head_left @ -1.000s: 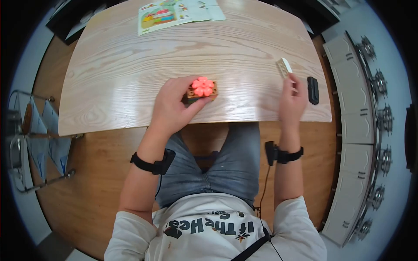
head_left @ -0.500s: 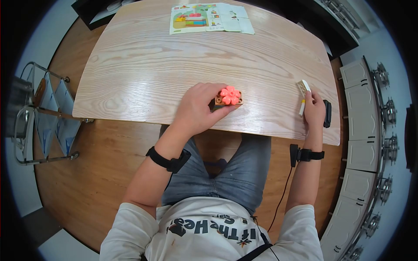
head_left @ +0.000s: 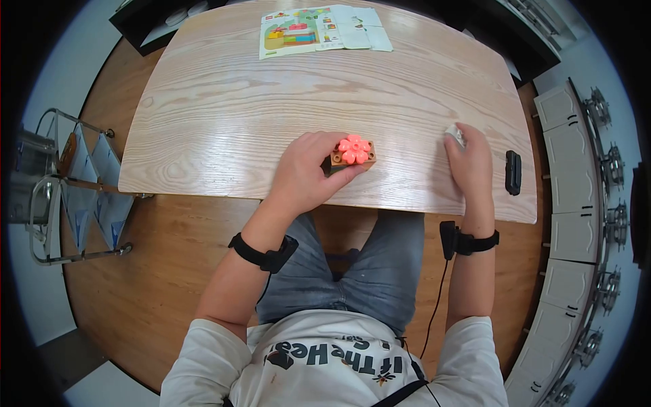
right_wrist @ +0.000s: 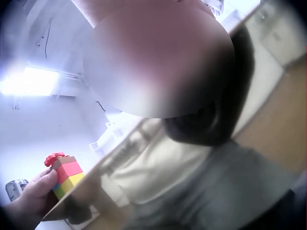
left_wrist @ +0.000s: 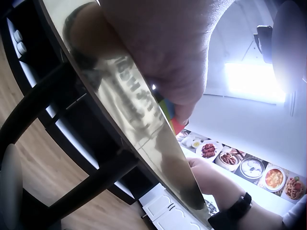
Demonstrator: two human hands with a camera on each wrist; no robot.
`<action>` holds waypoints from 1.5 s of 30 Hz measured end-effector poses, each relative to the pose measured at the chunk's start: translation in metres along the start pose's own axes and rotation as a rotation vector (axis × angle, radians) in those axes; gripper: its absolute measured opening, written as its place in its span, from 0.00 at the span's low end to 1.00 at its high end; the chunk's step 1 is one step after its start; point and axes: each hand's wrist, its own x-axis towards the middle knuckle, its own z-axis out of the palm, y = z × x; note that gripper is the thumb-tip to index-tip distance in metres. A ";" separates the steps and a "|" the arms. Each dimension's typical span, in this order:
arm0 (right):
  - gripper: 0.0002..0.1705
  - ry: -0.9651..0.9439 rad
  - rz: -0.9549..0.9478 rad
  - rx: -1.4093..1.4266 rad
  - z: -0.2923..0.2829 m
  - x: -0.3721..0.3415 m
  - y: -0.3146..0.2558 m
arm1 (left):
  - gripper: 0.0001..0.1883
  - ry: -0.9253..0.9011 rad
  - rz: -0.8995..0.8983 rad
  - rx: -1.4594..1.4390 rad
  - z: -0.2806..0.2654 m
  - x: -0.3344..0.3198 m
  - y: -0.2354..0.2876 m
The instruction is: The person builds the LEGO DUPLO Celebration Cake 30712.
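Observation:
In the head view my left hand grips a stack of building bricks near the table's front edge. A coral flower piece tops the stack's brown brick. The right wrist view shows the stack from the side: a red brick lies above a yellow one, with green and blue lower down. Farther right, my right hand holds a white brick with the fingers curled over it, hiding most of it. In its own wrist view the right hand is a close blur.
A black case-like object lies at the table's right edge, beside the right hand. An instruction sheet with brick pictures is spread at the far side of the wooden table. A wheeled rack stands on the left.
My right hand has shifted away from the black object and curled over the white brick; the small white-and-yellow part below it no longer shows. The left hand keeps its grip on the stack.

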 end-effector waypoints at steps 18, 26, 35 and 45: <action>0.28 0.023 -0.080 0.326 -0.027 -0.044 -0.043 | 0.25 -0.004 -0.001 0.010 -0.001 -0.004 -0.001; 0.29 -0.021 0.446 0.056 -0.039 -0.038 0.048 | 0.25 -0.030 -0.051 0.007 0.001 -0.002 0.000; 0.29 -0.193 0.346 0.246 -0.033 -0.021 -0.015 | 0.25 -0.042 -0.029 0.036 -0.001 -0.001 0.002; 0.19 -0.054 -0.054 0.964 0.020 -0.048 -0.101 | 0.24 0.019 -0.014 -0.011 0.003 0.000 0.001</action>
